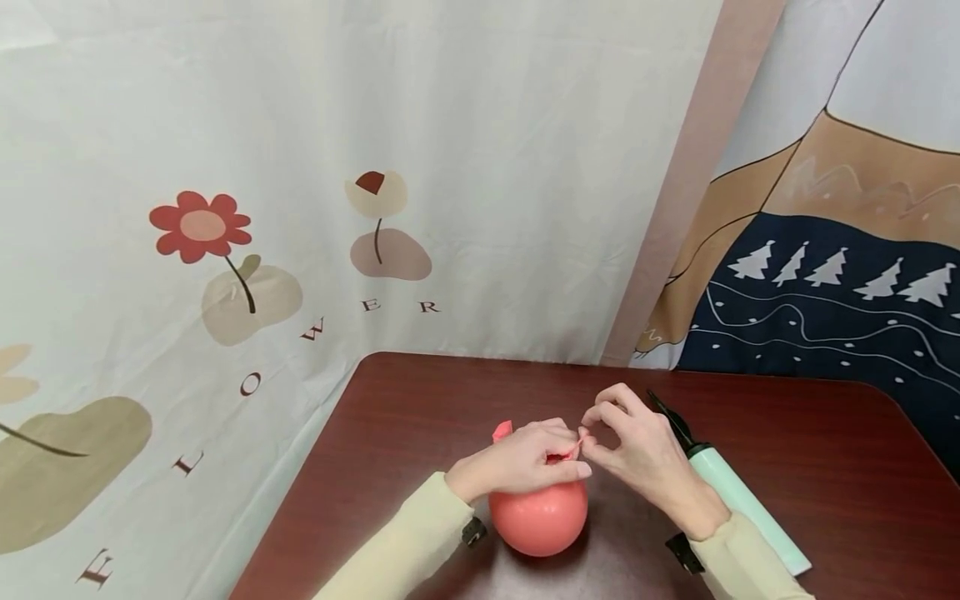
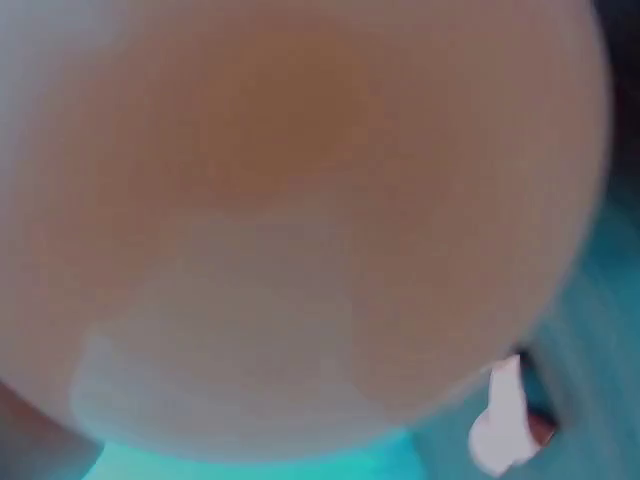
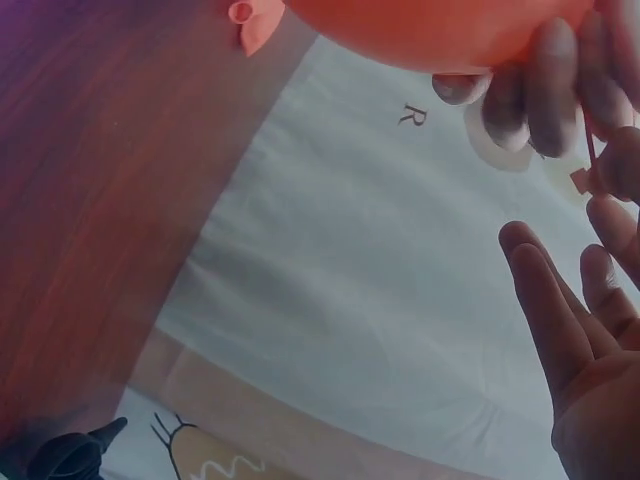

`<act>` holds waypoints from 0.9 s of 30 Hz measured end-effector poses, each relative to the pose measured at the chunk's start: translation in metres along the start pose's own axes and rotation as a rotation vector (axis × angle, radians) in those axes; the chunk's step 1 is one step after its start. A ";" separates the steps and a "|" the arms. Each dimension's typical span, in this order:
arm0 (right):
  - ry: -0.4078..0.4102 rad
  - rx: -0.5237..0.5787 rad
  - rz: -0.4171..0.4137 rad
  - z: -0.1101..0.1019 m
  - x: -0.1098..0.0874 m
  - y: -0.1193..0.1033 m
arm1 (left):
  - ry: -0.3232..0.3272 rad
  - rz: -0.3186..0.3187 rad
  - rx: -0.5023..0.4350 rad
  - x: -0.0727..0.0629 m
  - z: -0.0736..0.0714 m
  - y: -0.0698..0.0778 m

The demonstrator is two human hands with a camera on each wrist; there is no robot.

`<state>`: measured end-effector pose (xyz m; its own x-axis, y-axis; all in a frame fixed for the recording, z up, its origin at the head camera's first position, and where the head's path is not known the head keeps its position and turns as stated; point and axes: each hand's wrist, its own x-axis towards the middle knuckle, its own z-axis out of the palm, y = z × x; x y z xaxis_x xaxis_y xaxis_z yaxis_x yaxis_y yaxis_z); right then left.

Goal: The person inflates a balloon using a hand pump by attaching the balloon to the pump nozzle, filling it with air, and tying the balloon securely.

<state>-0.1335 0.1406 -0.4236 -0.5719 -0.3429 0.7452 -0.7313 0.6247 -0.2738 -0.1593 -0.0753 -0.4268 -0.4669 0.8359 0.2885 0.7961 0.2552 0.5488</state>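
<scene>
An inflated coral-red balloon [image 1: 538, 521] is at the near middle of the table. My left hand [image 1: 525, 460] lies over its top, fingers curled around the neck end. In the right wrist view, the left fingers [image 3: 548, 95] show beside the balloon [image 3: 430, 35]. My right hand [image 1: 641, 454] pinches the tip of the balloon's thin neck [image 3: 589, 145] between thumb and forefinger, drawing it out from the left hand; its other fingers are spread. Blurred and very near, the balloon [image 2: 300, 250] fills most of the left wrist view.
A mint-green hand pump [image 1: 750, 504] with a black nozzle lies right of my right hand. Behind the inflated balloon, a limp coral balloon [image 3: 258, 22] is on the dark red-brown table [image 1: 435, 400]. A printed curtain [image 1: 487, 167] hangs along the table's far edge.
</scene>
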 end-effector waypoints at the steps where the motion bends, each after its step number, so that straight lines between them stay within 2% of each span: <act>1: 0.002 -0.002 0.005 0.000 0.000 0.000 | 0.006 0.010 -0.055 0.000 0.000 -0.002; 6: -0.006 -0.014 0.044 -0.002 0.001 -0.003 | 0.050 0.013 -0.257 -0.002 0.003 -0.006; 10: 0.002 -0.023 0.062 -0.002 0.003 -0.007 | 0.148 0.010 -0.344 -0.003 0.005 -0.008; 14: 0.034 -0.039 0.055 -0.001 0.005 -0.008 | 0.257 -0.044 -0.405 -0.003 0.009 -0.010; 18: 0.051 -0.040 0.053 0.001 0.005 -0.009 | 0.363 -0.111 -0.408 -0.003 0.014 -0.011; 20: 0.051 -0.042 0.069 0.001 0.004 -0.009 | 0.397 -0.130 -0.405 -0.003 0.016 -0.010; 23: 0.041 -0.048 0.108 0.001 0.003 -0.010 | 0.394 -0.149 -0.424 -0.002 0.017 -0.007; 27: 0.013 -0.060 0.155 0.000 0.000 -0.010 | 0.328 -0.172 -0.448 -0.003 0.015 -0.002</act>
<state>-0.1264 0.1348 -0.4209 -0.6712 -0.2298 0.7048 -0.6105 0.7106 -0.3497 -0.1543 -0.0709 -0.4404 -0.7268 0.5883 0.3545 0.4907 0.0835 0.8673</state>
